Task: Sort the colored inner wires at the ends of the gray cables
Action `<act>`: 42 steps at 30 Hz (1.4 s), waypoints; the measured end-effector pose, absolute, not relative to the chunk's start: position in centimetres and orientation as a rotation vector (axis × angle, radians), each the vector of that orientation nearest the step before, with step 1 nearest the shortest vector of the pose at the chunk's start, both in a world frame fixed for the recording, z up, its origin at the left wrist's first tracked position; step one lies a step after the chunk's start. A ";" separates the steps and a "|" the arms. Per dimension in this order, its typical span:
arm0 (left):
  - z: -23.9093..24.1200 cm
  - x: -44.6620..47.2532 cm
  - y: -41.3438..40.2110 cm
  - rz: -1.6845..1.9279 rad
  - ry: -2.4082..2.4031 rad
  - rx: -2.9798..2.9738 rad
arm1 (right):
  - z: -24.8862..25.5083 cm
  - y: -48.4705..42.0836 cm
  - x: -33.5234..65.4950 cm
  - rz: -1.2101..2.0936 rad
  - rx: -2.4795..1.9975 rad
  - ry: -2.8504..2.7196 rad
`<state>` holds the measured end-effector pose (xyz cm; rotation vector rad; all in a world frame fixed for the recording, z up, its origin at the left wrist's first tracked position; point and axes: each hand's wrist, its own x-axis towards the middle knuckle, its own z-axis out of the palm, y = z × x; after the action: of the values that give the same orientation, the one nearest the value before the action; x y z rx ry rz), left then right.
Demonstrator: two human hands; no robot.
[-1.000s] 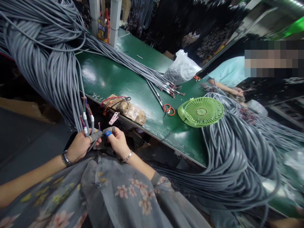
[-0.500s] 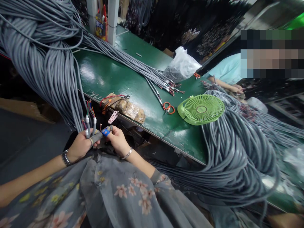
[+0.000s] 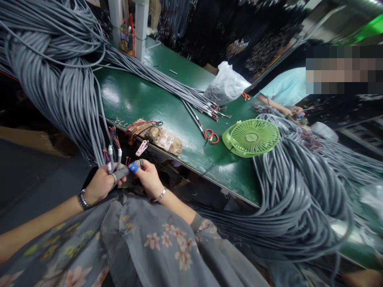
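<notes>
Cable ends upright in left hand

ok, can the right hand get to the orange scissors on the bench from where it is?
Probably yes: bare green bench lies between the right hand and the orange scissors, but its grip is busy on a cable end.

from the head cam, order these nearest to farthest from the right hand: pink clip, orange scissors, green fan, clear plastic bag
1. pink clip, just above the right hand, at the table edge
2. orange scissors, mid-table
3. green fan, further right
4. clear plastic bag, far side
</notes>
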<state>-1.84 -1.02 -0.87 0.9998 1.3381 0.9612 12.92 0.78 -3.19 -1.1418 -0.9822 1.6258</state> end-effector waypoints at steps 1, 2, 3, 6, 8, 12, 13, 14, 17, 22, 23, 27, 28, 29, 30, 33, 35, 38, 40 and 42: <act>-0.9 -1.8 -1.0 0.961 1.339 0.997 | -3.3 0.8 13.0 1.622 -1.147 -0.985; -0.8 -1.8 -1.0 0.962 1.341 0.993 | -3.3 0.8 13.0 1.620 -1.150 -0.984; -0.8 -1.7 -0.9 0.967 1.346 0.988 | -3.4 0.8 13.0 1.620 -1.153 -0.980; -0.6 -1.6 -0.9 0.988 1.346 0.985 | -3.5 0.8 13.0 1.620 -1.144 -0.956; -0.6 -1.6 -0.9 0.979 1.355 0.989 | -3.6 0.8 13.1 1.616 -1.136 -0.937; -0.7 -1.7 -1.0 0.952 1.397 1.005 | -3.8 0.7 13.2 1.626 -1.129 -0.932; -0.7 -1.7 -1.0 0.962 1.400 1.007 | -3.9 0.7 13.2 1.628 -1.128 -0.941; -0.7 -1.7 -1.0 0.978 1.402 1.006 | -3.9 0.7 13.3 1.628 -1.127 -0.955; -0.6 -1.6 -1.0 1.012 1.399 1.010 | -4.0 0.5 13.6 1.621 -1.102 -1.020; 0.2 -1.9 -0.6 0.989 1.337 1.025 | -4.4 0.7 14.3 1.637 -1.065 -1.020; 0.4 -2.0 -0.6 0.972 1.318 1.021 | -4.5 0.9 14.5 1.631 -1.075 -0.981; 0.8 -2.4 -0.4 0.874 1.289 1.043 | -4.0 1.7 15.3 1.725 -1.061 -0.883; 0.6 -2.4 -0.4 0.844 1.289 1.067 | -3.6 1.9 15.4 1.790 -1.041 -0.906; 0.5 -2.5 -0.4 0.819 1.291 1.097 | -3.3 2.1 15.4 1.851 -1.024 -0.944; 0.3 -2.6 -0.4 0.796 1.291 1.131 | -3.0 2.2 15.3 1.890 -1.017 -0.988; -0.3 -2.7 -0.6 0.766 1.294 1.210 | -2.6 2.2 14.7 1.881 -1.034 -1.072; -0.5 -2.8 -0.7 0.767 1.292 1.226 | -2.6 2.1 14.3 1.836 -1.051 -1.066; -0.5 -2.8 -0.7 0.761 1.294 1.229 | -2.8 1.8 13.8 1.793 -1.078 -1.030; -0.5 -2.7 -0.7 0.767 1.298 1.221 | -2.9 1.6 13.5 1.767 -1.100 -1.004; -0.4 -2.6 -0.8 0.793 1.305 1.200 | -2.9 1.4 13.3 1.733 -1.122 -0.971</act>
<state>-2.62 -0.78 -0.44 1.1996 1.3053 0.7930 13.30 1.38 -2.89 -1.1220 -0.9712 1.7333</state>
